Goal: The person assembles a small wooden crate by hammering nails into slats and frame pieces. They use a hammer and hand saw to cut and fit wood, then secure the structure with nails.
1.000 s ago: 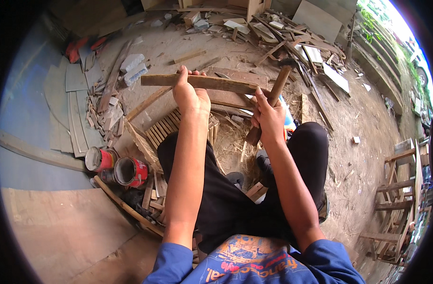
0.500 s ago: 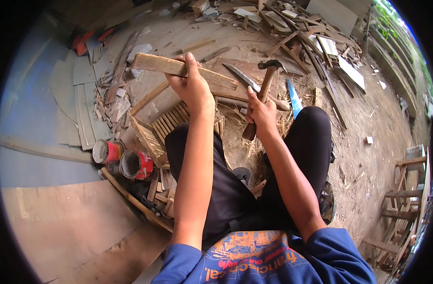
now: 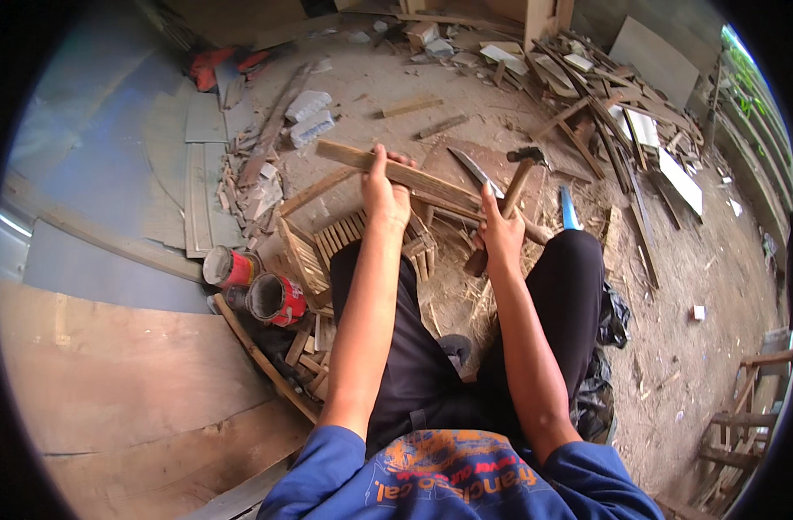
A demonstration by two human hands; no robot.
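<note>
My left hand (image 3: pixel 383 192) grips a long wooden slat (image 3: pixel 344 156) near its middle, holding it slanted above a small slatted wooden crate (image 3: pixel 327 247) on the ground. My right hand (image 3: pixel 500 236) is closed around the wooden handle of a hammer (image 3: pixel 520 173), whose dark metal head points up and away from me, just right of the slat. A long knife blade (image 3: pixel 473 169) lies on the dirt beyond the slat. My legs in black trousers are folded below the hands.
Two red tin cans (image 3: pixel 253 282) stand left of the crate. Grey boards (image 3: pixel 197 182) and plywood sheets (image 3: pixel 110 381) lie to the left. A heap of scrap wood (image 3: pixel 604 95) fills the back right. A wooden frame (image 3: pixel 752 407) stands at right. A blue tool (image 3: pixel 570 208) lies by my right knee.
Both hands have come down and nearer to the crate with the slat and the hammer. The slat now tilts down to the right.
</note>
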